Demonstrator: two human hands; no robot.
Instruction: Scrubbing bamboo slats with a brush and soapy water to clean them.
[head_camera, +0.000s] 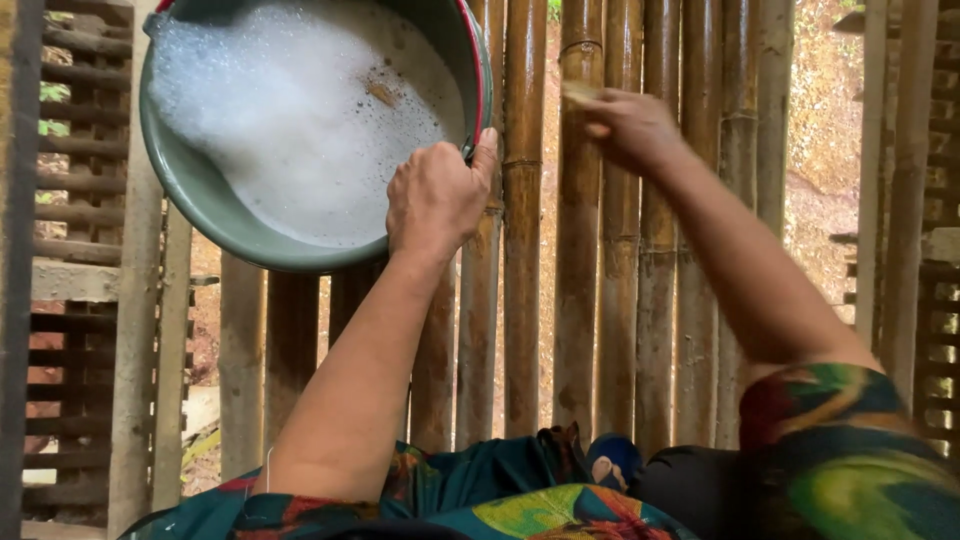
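A green basin (200, 195) with a red rim, full of white soapy foam, sits on the bamboo slat floor (520, 300) at the upper left. My left hand (436, 195) grips the basin's near right rim, thumb over the edge. My right hand (628, 125) is stretched out to the right of the basin, its fingers closed on a small pale object pressed against a bamboo slat. That object is mostly hidden by my fingers, so I cannot tell what it is.
The floor is made of long bamboo poles with gaps showing brown earth below. Darker wooden slats (80, 300) run along the left side and more at the far right (940, 300). My colourful patterned clothing (560, 500) fills the bottom edge.
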